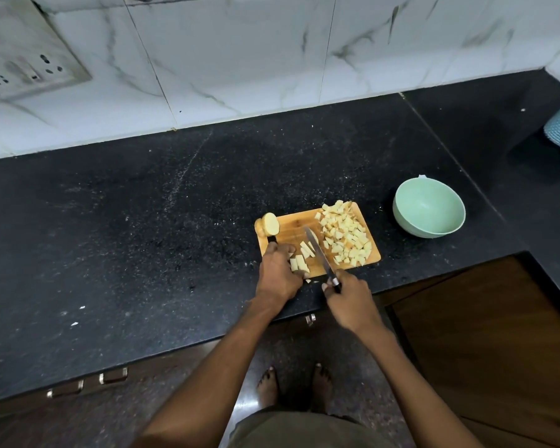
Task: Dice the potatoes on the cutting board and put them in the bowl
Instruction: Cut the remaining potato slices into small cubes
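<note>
fingers (290, 250) of the left hand (277, 276) curl over pale potato strips (299, 263) beside the steel knife (319, 253) gripped by the right hand (349, 295), risking a nick.

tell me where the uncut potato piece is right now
In the head view, the uncut potato piece sits at the far left corner of the cutting board, beyond the left hand and across the board from the pile of diced potato.
</note>
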